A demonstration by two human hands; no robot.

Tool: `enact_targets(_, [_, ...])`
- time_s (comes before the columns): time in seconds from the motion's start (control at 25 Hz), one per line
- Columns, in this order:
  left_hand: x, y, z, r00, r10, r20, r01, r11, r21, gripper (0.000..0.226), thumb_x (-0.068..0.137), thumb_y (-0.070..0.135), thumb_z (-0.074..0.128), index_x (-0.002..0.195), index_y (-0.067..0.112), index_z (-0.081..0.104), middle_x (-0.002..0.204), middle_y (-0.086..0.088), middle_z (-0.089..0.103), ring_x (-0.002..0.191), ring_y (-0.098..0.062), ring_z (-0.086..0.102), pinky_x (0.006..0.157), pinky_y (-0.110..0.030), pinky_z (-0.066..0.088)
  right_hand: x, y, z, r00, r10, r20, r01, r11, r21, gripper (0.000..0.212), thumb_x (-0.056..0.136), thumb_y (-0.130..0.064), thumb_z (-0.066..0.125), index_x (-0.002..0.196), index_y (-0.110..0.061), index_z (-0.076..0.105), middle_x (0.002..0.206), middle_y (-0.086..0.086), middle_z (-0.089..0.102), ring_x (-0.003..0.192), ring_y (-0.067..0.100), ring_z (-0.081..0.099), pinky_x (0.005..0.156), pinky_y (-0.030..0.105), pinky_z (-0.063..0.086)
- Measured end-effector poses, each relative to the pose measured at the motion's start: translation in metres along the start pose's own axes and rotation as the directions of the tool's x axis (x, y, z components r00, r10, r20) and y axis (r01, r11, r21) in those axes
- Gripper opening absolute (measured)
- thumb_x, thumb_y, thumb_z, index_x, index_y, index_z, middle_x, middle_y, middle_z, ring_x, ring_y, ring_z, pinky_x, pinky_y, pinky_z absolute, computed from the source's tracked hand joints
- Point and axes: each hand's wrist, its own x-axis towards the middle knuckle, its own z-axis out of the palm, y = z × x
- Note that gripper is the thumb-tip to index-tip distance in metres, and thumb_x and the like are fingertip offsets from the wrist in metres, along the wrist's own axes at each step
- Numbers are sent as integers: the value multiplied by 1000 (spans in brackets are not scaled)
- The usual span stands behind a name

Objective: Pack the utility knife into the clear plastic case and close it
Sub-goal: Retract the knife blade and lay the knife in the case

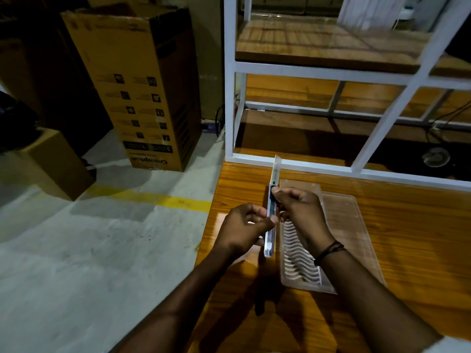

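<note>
Two hands grip one utility knife (271, 220) above the wooden table (382, 225).

Both forearms reach forward and converge. The left hand (244, 231) curls around the handle's lower half, thumb and fingers pinching its sides; the right hand (298, 212) closes on the upper part, thumb on the dark slider. Its blade stands extended, pointing away beyond both hands. Lying open on the table, the clear plastic case (339, 225) sits just under and to the right of the right hand, which partly covers it.

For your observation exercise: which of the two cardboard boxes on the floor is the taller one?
The printed box standing beside the white frame; the plain box to its left is much lower.
</note>
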Motion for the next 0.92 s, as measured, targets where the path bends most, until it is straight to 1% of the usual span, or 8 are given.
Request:
enact_targets(0.12, [-6,1,-2,998,50,34,-51,998,36,41,81,30,85,115,25,62,88,0,70,81,-23,76,70,-52,66,1,2,-1,1000,-6,-6,6,1000,15,17,92,-24,68,97,-11,77,88,9,78,71,19,68,57,30,50])
enact_targets(0.2, [-12,1,-6,985,111,135,-128,984,124,73,76,32,90,138,34,50,95,7,68,77,-13,74,68,-39,66,2,4,-3,1000,-19,-9,19,1000,15,18,92,-24,68,101,-11,77,90,6,78,74,18,71,58,27,53])
enact_targets(0.28, [-18,0,-11,945,175,277,-250,931,265,104,73,33,92,156,38,28,105,14,64,78,-7,72,67,-21,59,4,6,-4,999,-44,-14,44,999,13,19,93,-23,67,102,-10,76,91,7,78,77,19,72,60,26,56])
enact_targets(0.36, [-19,0,-14,902,219,372,-353,870,345,119,75,31,91,163,34,10,113,12,61,80,-8,70,68,-15,55,6,7,-5,998,-59,-26,59,998,28,18,92,-21,67,102,-9,76,91,9,78,79,22,73,61,27,57])
enact_targets(0.48, [-18,-1,-14,903,229,363,-371,842,391,124,76,25,90,164,34,3,115,9,59,80,-9,68,70,-16,56,7,8,-5,998,-65,-21,66,997,37,18,92,-19,68,105,-10,76,94,8,78,87,24,74,70,34,60])
enact_targets(0.64, [-16,0,-10,910,238,340,-360,860,361,123,75,21,91,161,42,5,108,16,59,76,0,65,66,-15,55,9,7,-7,997,-71,-19,72,996,54,22,90,-15,70,110,-7,73,97,4,78,92,23,75,81,40,60])
enact_targets(0.8, [-12,-2,-9,906,257,336,-376,854,360,124,74,23,92,159,45,3,109,13,61,76,-3,67,64,-17,57,10,8,-9,998,-63,-6,63,996,65,30,89,-11,71,119,-6,69,101,1,77,93,19,75,84,40,60])
enact_targets(0.92, [-9,-6,-9,904,268,333,-384,851,359,125,74,24,92,161,42,5,115,6,63,77,-8,68,66,-22,59,7,9,-10,998,-65,14,64,996,61,30,90,-9,70,120,-13,68,97,1,77,89,16,76,77,35,58])
